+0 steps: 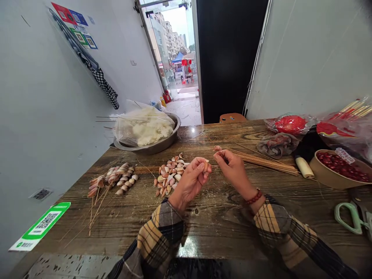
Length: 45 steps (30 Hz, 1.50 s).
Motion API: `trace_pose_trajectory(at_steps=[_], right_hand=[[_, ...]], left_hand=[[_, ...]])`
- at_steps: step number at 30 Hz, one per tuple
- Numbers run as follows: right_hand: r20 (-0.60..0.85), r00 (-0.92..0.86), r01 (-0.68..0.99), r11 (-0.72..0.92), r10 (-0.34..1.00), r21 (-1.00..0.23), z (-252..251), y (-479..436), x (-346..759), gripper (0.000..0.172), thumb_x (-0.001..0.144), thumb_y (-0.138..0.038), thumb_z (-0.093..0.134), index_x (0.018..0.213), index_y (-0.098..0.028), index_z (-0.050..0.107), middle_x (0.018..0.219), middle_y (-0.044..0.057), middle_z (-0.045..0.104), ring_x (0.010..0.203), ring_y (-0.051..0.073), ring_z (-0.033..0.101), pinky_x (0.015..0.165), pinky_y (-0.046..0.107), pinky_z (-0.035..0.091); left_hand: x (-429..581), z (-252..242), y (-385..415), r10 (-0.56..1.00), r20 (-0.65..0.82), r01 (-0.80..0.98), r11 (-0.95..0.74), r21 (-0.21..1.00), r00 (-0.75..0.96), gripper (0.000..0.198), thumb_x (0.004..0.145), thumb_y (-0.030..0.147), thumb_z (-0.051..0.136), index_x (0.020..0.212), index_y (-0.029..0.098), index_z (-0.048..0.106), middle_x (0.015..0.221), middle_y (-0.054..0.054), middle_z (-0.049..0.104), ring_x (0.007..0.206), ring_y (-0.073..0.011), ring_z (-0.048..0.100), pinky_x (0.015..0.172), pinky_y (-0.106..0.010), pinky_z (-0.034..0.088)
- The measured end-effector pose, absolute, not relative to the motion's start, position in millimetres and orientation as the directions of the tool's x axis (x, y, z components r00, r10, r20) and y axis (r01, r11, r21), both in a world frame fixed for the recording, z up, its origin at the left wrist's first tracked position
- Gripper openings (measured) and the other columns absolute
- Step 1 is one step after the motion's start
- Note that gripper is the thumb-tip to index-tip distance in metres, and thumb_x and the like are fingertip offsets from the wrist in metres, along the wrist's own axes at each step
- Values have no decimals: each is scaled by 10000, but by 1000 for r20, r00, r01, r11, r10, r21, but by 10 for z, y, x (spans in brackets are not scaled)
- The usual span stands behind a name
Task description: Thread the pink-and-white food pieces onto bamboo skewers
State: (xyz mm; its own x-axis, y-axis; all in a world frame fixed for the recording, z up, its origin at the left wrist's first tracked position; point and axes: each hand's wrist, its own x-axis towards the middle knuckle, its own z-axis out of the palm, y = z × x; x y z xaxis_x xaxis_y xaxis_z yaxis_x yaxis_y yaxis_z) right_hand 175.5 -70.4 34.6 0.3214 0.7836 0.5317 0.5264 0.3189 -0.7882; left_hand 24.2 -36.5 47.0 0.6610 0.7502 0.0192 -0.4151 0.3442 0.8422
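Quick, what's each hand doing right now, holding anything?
Left hand: closed, pinching a garlic clove between its fingertips.
Right hand: closed, pinching what looks like a thin bamboo skewer, too thin to be sure.

**Counts on the table**

Two hands are in view, a left hand (190, 182) and a right hand (231, 166), each in a plaid sleeve, with one red bead bracelet (254, 197) on the right wrist.

One metal basin (162, 145) holds one clear bag of white stuff (143, 126). There is one loose heap of garlic cloves (170, 174), too many to count, and one clove (206, 166) pinched in the left hand. About five loaded skewers (113, 180) lie in a bunch; the exact number cannot be told. One bundle of bare bamboo sticks (261, 161) lies uncounted.

One paper bowl of red beans (338, 168), one pair of green-handled scissors (350, 217), one crumpled cloth (277, 143), two bags with red contents (290, 124) and one green QR sticker (40, 224) complete the tally.
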Motion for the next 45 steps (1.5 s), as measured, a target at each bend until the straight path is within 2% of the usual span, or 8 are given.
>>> trace_pose_trajectory(at_steps=[3,6,13,19,23,31,40,45], right_hand=[[523,262,512,343,811,-787,329,-684,1810,248,902,-358,504,942,-187,678,908,44,728,777,174,652,690,275,461],[527,245,492,364,814,-791,336,-700,1783,259,906,-358,508,994,-194,688,1035,58,725,940,207,661,790,315,482],[507,177,511,361,844,-780,364,-737,1697,229,886,-343,542,842,-186,703,840,38,735,756,177,660,673,275,474],[506,169,460,386,846,-800,345,-724,1704,207,866,-347,578,810,-191,702,828,38,730,726,165,641,667,268,463],[502,125,543,364,856,-757,349,-729,1701,237,876,-368,578,853,-175,714,766,16,705,656,141,600,615,246,428],[550,94,595,396,830,-699,353,-738,1715,171,879,-270,564,918,-203,716,952,47,738,866,194,666,766,300,482],[576,62,576,442,815,-688,325,-732,1726,167,878,-254,551,820,-215,703,911,49,739,838,195,669,745,303,490],[578,122,624,391,807,-677,326,-720,1755,224,932,-317,478,981,-204,666,994,71,726,899,214,662,761,311,471]], left_hand=[[191,496,-291,812,18,-392,262,882,584,344,721,288,759,954,158,541,786,-9,614,576,-54,516,522,-163,385],[167,486,-248,841,41,-313,155,937,540,360,714,303,763,967,146,560,824,-30,653,598,-64,546,528,-170,389],[222,428,-289,847,102,-154,-24,988,522,328,701,320,771,914,123,618,763,-33,669,607,-77,547,545,-177,402],[229,396,-264,864,23,-236,113,965,504,330,690,323,778,867,135,571,729,-22,671,527,-52,530,462,-144,356],[224,410,-269,846,30,-303,157,940,532,345,667,312,795,852,141,560,687,8,644,482,-52,523,438,-154,396],[222,423,-277,827,14,-398,255,881,562,272,727,291,759,861,124,590,738,-13,652,590,-80,607,560,-183,508],[218,294,-253,689,-93,-299,428,853,719,279,754,347,737,815,83,672,739,-42,631,530,-36,515,455,-134,393],[188,338,-222,750,-104,-336,411,847,653,251,724,280,766,862,80,700,752,-50,650,561,-40,542,494,-130,420]])
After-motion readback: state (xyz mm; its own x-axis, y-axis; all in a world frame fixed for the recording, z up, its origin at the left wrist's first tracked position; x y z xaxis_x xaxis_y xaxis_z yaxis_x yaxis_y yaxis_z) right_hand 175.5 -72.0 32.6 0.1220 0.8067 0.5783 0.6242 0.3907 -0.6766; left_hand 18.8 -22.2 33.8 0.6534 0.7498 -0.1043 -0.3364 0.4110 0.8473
